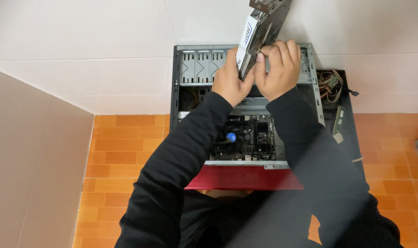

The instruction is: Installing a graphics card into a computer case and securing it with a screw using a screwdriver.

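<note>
Orange brick-pattern tile floor (117, 151) underfoot, white tiled wall (103, 41) ahead, a plain beige panel (30, 160) running along my left side. An open grey metal computer case with a red front edge (245, 177) lies on its side on the floor, against the wall. Its dark motherboard with a blue-capped cooler (232, 137) faces up at me.

I hold a long rectangular expansion card with a white shroud and a metal bracket end (259, 27) above the case, tilted, its bracket end rising out of the top of the view. It is clear of the motherboard, not seated in anything.

My left hand (229, 82) clamps the card's lower end, thumb against the white face. My right hand (277, 69) closes on the opposite side, fingers (282, 50) curled over the edge. Both hands are wrapped firmly around it.

Handling, as I judge it: stiff, moderately heavy for its size, weight spread along the length, so two hands suit it. The shroud looks smooth and may slip. The circuit board and contact edge are fragile, so I would hold by the shroud edges and the bracket, never the contacts.

A loose bundle of coloured wires (330, 85) and a small green circuit strip (339, 120) lie on a dark panel (351, 133) just right of the case. Room to work is tight, wall close in front.
</note>
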